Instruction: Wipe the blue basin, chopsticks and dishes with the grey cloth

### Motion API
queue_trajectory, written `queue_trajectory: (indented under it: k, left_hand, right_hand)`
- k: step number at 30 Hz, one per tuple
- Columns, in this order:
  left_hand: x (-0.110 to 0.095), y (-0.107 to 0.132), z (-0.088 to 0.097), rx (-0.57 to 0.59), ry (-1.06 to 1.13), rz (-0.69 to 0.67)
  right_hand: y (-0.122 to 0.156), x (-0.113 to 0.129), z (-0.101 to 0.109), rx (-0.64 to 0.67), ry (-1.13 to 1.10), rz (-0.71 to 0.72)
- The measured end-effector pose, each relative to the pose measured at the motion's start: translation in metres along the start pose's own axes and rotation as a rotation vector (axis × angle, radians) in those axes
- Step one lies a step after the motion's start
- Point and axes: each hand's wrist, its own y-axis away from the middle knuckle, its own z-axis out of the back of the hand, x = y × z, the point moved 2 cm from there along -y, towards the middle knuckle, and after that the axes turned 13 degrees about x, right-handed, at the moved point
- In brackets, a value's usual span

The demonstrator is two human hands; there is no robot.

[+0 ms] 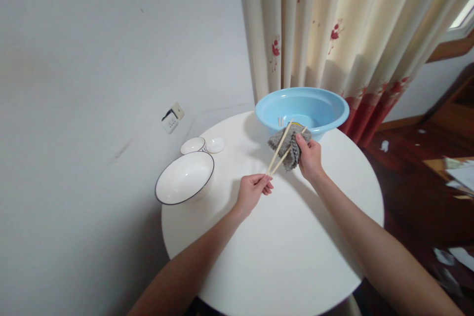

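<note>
The left hand (pixel 255 191) pinches the near ends of two slim, pale wooden chopsticks (pixel 274 159) between thumb and fingers, just on the near side of the round light-blue plastic basin (pixel 338 108). The sticks spread apart toward the basin; one crosses the front of a crumpled grey fabric cloth (pixel 281 134), while the other is partly hidden by it. The right hand (pixel 310 158) grasps that cloth, thumb on top, close in front of the basin's near rim. Short pale strips (pixel 280 121) show inside the basin, too small to identify. The basin stands on a round white worktop (pixel 274 266). To the basin's left are a small white dish (pixel 216 144), then a small white bowl with a dark rim (pixel 192 145); farther left and nearer the wearer than the basin is a large white bowl with a dark-blue rim (pixel 187 177). Behind the basin hangs a cream fabric curtain with red flower prints (pixel 333 19); well to its right, white papers (pixel 462 175) lie above a dark reddish floor (pixel 403 168).
</note>
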Motion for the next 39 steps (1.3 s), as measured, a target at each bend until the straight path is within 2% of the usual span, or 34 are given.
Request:
queue_trajectory:
  k: [5,8,11,14,17,21,27,34,39]
  left_hand:
    - [-0.001,0.0,0.0,0.001,0.0,0.001]
    - [0.0,0.0,0.0,-0.013,-0.006,-0.003]
    - [-0.001,0.0,0.001,-0.037,-0.016,-0.022]
    - [-0.001,-0.001,0.002,-0.064,-0.032,-0.053]
    - [-0.001,-0.003,0.004,-0.091,-0.044,-0.07]
    - [-0.002,-0.003,0.005,-0.125,-0.044,-0.084]
    - [0.0,-0.003,0.006,-0.151,-0.042,-0.089]
    - [-0.006,-0.003,0.005,-0.182,-0.055,-0.117]
    - [-0.005,-0.004,0.005,-0.186,-0.039,-0.116]
  right_hand:
    - [-0.003,0.003,0.004,-0.058,-0.016,0.033]
    - [-0.001,0.001,0.0,-0.05,-0.034,0.005]
    - [0.005,-0.004,-0.009,0.022,-0.011,-0.051]
    - [0.015,-0.01,-0.02,0.132,0.112,-0.097]
    - [0.024,-0.014,-0.03,0.211,0.232,-0.12]
    - [0.031,-0.018,-0.036,0.285,0.284,-0.136]
    - [0.037,-0.019,-0.04,0.369,0.283,-0.167]
    - [0.046,-0.026,-0.045,0.564,0.163,-0.252]
    - [0.047,-0.027,-0.046,0.549,0.175,-0.257]
